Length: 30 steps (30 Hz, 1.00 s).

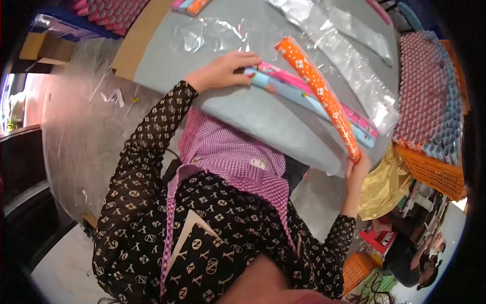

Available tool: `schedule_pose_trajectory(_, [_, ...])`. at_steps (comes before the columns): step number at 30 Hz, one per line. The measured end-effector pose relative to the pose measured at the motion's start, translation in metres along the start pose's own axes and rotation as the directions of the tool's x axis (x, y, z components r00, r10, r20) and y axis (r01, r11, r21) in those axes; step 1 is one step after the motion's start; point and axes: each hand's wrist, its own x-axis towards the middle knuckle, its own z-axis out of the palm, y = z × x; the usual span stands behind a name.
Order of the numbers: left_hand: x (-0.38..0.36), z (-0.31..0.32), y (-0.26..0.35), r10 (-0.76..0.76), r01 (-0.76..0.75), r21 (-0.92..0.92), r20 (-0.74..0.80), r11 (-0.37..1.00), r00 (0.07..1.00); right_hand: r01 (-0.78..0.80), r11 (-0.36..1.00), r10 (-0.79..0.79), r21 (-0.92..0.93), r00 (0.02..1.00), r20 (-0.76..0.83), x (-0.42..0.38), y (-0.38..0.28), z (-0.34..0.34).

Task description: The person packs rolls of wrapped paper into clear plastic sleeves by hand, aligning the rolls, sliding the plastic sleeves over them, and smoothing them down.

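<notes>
An orange roll (319, 91) with white dots and squares lies slantwise over a pink roll (283, 76) and a light blue roll (288, 92) on the grey table. My right hand (356, 169) is closed round the orange roll's lower end. At the left ends of the pink and blue rolls, my left hand (223, 72) rests with fingers apart, its fingertips touching them. Clear plastic sleeves (349, 66) lie behind the rolls.
The grey table (157, 63) has a cardboard edge at its left. Stacked rolls (422, 91) stand at the right above an orange crate (430, 169). Gold wrapping (385, 187) hangs beside the table. Another person (412, 261) is at the lower right.
</notes>
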Motion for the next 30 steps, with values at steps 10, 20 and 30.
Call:
schedule_pose_trajectory(10, [-0.001,0.004,0.003,0.020,-0.020,-0.003,-0.020,1.000,1.000,0.217,0.958,-0.197,-0.190,0.973,0.118,-0.002,0.022,-0.010])
schedule_pose_trajectory(20, [-0.001,0.002,0.001,-0.011,0.012,-0.018,0.053,1.000,0.999,0.197,0.960,-0.144,-0.200,0.958,0.249,0.021,0.016,-0.007])
schedule_pose_trajectory(30, [0.001,0.000,-0.004,0.038,-0.041,0.026,0.088,0.999,0.995,0.251,0.942,-0.212,-0.222,0.960,0.184,0.024,0.025,0.005])
